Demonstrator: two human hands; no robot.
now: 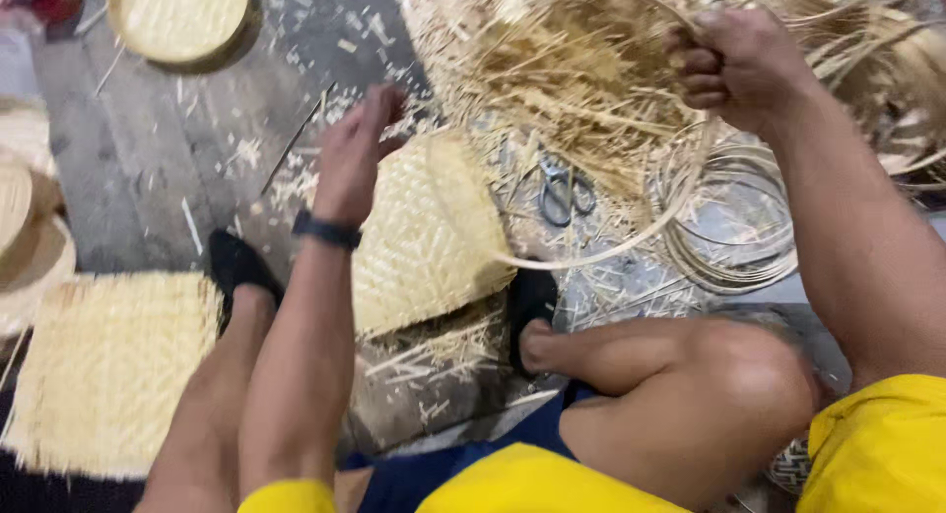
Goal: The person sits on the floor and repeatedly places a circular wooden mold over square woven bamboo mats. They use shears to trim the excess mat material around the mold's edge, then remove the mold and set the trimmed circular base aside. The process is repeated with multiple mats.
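Bamboo work was at the hoop-fitting step, I judged: left hand (355, 153), fingers loosely curled and holding nothing, hovered over the woven mat (429, 237); right hand (739, 69) gripped the bamboo hoop (631, 239). Next would need the mat steadied.

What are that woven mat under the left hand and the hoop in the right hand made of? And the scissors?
Woven mat: probably thin bamboo or similar plant strips, pale yellow, matte, with a visible plaited pattern. Hoop: seemingly a bent strip of the same pale, dry material. Scissors: likely metal, grey and dull.
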